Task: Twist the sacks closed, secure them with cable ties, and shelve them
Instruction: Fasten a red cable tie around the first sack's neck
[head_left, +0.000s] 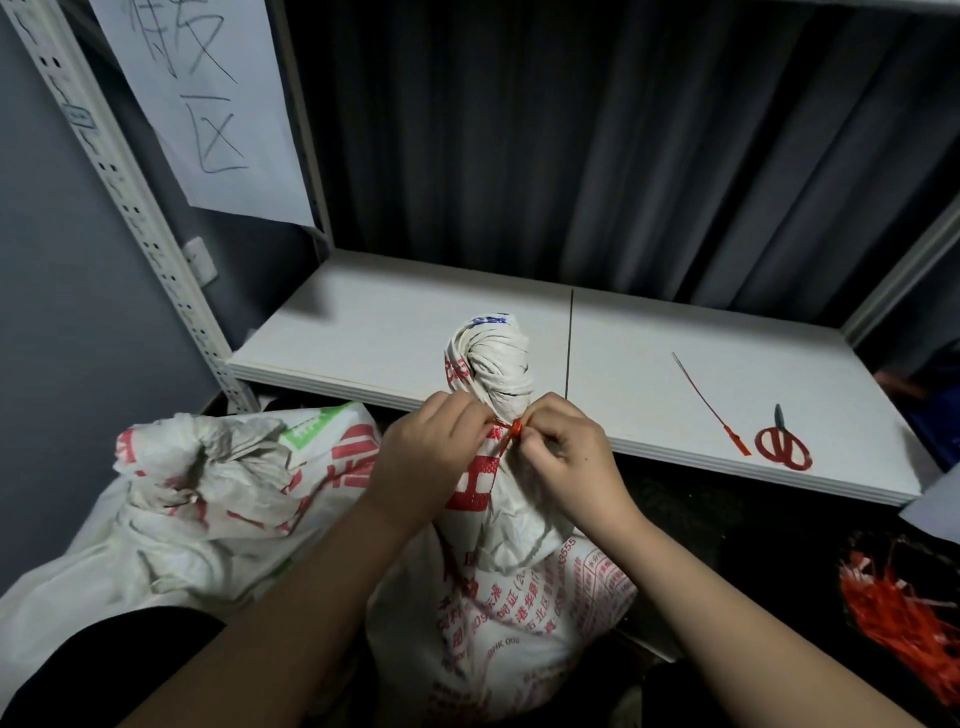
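Note:
A white woven sack (498, 597) with red print stands in front of me, its top twisted into a tight neck (491, 364). An orange cable tie (514, 431) wraps the neck just below the twist. My left hand (426, 457) pinches the tie from the left side. On the other side my right hand (566, 457) pinches the tie at its head. A second white sack (208, 499) with its top bunched lies to the left of the first.
The white shelf board (389, 322) lies just behind the sacks, with a spare orange cable tie (711, 405) and red-handled scissors (783, 441) on its right part. A heap of orange ties (904, 618) sits low at the right. A shelf post (130, 208) rises at the left.

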